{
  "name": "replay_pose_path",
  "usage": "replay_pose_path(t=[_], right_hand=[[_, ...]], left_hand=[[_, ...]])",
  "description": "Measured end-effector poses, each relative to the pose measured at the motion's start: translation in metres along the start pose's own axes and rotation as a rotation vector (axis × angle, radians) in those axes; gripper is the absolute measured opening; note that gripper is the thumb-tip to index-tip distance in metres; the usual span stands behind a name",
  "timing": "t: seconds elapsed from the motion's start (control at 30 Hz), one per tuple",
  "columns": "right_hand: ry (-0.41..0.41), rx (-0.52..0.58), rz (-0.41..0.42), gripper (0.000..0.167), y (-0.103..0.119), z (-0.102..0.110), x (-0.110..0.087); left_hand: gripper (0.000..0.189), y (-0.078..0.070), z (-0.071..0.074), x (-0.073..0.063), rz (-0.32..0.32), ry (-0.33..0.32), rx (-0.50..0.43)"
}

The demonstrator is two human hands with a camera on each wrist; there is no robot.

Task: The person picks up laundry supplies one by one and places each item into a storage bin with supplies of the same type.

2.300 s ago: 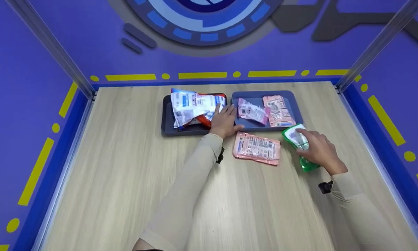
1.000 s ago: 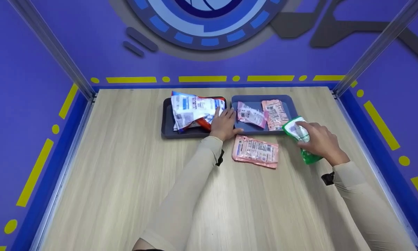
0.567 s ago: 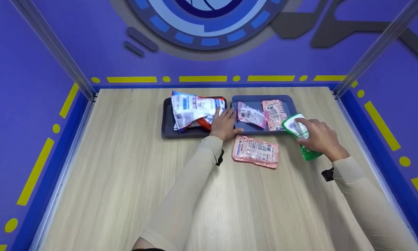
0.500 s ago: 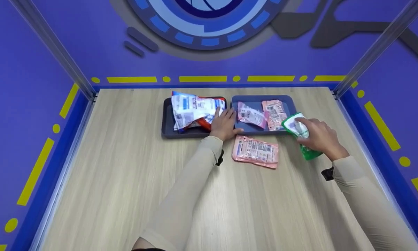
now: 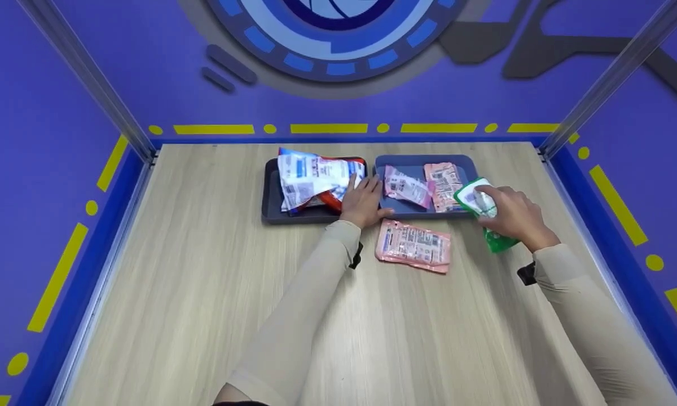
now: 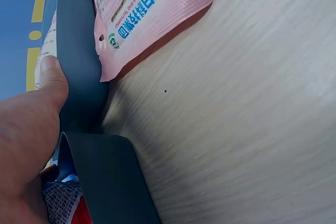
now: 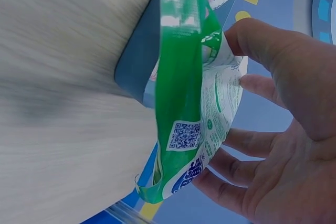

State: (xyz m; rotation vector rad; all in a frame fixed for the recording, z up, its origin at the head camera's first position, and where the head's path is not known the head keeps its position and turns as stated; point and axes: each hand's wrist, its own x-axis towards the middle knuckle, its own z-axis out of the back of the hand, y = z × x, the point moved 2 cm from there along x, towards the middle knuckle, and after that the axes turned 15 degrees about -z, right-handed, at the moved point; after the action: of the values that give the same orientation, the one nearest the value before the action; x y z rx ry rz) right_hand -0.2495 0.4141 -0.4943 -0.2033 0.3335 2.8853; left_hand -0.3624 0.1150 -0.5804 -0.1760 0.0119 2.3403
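My right hand (image 5: 516, 214) pinches a green and white plastic pouch (image 7: 178, 93) between thumb and fingers. The pouch is held up at the front right corner of the blue-grey tray (image 5: 423, 158), clear of the tabletop. My left hand (image 5: 362, 201) lies with extended fingers where the two trays adjoin, its thumb over the blue-grey tray's rim and its fingers by the white packet (image 5: 316, 172) in the dark tray (image 5: 302, 220). A pink pouch (image 5: 414, 246) lies flat on the table in front. Inside the blue-grey tray are a pink-and-white packet (image 5: 407, 186) and another pink pouch (image 5: 444, 183).
A red-edged packet (image 5: 330, 200) shows beneath the white one in the dark tray. Blue-purple panels (image 5: 338, 107) enclose the wooden table (image 5: 203, 270) at the back and both sides, with metal posts (image 5: 107, 107) at the corners.
My right hand has carried the green and white pouch up and away from the table's front, toward the blue-grey tray's right corner. My left hand has stayed between the trays.
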Motion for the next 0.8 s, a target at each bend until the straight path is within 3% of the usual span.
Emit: replay_pose_path(t=[0.2, 0.5, 0.8], right_hand=[[0.005, -0.002, -0.019, 0.070, 0.000, 0.002, 0.003], [-0.045, 0.004, 0.034, 0.068, 0.001, 0.004, 0.007], [-0.031, -0.016, 0.041, 0.068, 0.008, 0.009, 0.015]], left_hand=[[0.091, 0.000, -0.001, 0.001, 0.002, 0.001, -0.002], [0.091, 0.001, -0.001, 0.001, -0.003, -0.007, 0.006], [0.094, 0.001, -0.001, 0.003, 0.007, 0.029, -0.015]])
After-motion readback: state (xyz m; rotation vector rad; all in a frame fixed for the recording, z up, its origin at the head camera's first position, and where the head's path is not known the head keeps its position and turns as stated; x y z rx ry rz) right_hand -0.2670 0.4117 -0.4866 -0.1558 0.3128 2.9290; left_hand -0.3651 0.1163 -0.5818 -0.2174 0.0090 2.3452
